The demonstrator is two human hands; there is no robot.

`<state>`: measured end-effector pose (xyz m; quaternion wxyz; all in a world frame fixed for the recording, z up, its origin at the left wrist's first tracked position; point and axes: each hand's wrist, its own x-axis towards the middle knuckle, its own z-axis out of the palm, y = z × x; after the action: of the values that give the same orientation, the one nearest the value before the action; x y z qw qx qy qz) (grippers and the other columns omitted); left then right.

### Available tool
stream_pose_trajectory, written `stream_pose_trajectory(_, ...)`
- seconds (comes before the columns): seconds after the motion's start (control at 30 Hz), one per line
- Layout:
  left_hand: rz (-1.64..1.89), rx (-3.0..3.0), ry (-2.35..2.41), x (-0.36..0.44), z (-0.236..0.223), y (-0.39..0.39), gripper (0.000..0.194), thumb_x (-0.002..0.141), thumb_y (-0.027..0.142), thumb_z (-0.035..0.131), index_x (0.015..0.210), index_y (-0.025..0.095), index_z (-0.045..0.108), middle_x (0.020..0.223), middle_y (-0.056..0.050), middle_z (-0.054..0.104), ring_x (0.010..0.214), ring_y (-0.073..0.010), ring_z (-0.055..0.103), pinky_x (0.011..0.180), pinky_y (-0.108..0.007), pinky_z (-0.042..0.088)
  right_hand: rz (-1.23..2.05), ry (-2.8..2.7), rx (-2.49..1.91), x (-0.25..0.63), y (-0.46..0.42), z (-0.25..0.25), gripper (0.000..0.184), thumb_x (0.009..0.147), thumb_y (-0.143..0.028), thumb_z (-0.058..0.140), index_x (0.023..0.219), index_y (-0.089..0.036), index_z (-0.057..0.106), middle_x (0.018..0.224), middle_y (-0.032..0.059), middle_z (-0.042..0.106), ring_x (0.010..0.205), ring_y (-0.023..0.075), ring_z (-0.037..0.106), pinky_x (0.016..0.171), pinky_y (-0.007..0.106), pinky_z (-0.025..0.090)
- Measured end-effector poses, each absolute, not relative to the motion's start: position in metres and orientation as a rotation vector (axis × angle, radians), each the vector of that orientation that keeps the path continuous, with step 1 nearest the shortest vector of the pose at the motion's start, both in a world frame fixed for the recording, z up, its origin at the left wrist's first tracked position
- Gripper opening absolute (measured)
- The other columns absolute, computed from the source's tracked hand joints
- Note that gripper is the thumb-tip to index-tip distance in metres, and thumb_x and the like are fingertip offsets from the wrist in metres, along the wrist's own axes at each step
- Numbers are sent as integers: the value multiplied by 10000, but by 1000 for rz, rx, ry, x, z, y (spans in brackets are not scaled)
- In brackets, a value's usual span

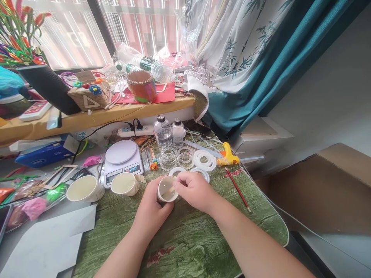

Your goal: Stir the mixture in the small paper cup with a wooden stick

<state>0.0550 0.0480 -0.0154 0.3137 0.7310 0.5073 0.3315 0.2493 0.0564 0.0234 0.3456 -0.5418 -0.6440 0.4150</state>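
Observation:
My left hand (152, 205) is wrapped round a small paper cup (167, 189) and keeps it upright over the green wood-grain mat. Between the fingertips of my right hand (194, 190) is a flat wooden stick (167, 192), its lower end down inside the cup. What is in the cup looks pale or clear; I cannot tell more. Two more paper cups stand to the left, one wide cup (84, 189) and a nearer cup (125, 184). White ring molds (204, 160) and clear rings (168, 157) lie just beyond my hands.
A white kitchen scale (123, 160) sits behind the cups. Two clear bottles (163, 133) with black caps stand at the back. A yellow glue gun (228, 155) and a red pencil (238, 190) lie on the right. White paper sheets (49, 245) cover the left front.

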Motion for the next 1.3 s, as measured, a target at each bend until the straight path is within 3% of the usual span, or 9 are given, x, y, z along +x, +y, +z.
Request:
stream_pose_trajectory(0.6, 856, 1913, 1340, 53, -21, 48, 553, 829, 177, 672, 1363, 276, 567, 1356, -88, 660, 1269, -306, 633, 1081, -491, 508, 1038, -1771, -1424, 250, 54, 25, 338, 936, -282, 569, 645, -204, 414, 594, -51, 429, 583, 112, 379, 551, 264, 242)
stream_pose_trajectory(0.73, 866, 1928, 1336, 53, -21, 48, 560, 827, 173, 674, 1365, 282, 565, 1357, -81, 660, 1269, -303, 634, 1086, -489, 505, 845, -1841, -1437, 249, 53, 26, 348, 944, -247, 549, 647, -200, 373, 610, -45, 422, 597, 113, 367, 573, 281, 216)
stream_pose_trajectory(1.3, 876, 1935, 1333, 53, -21, 49, 548, 818, 166, 671, 1348, 273, 580, 1329, -83, 675, 1237, -302, 652, 1061, -482, 520, 991, -1779, -1452, 251, 53, 28, 331, 922, -269, 564, 639, -201, 408, 592, -56, 425, 576, 106, 374, 543, 265, 227)
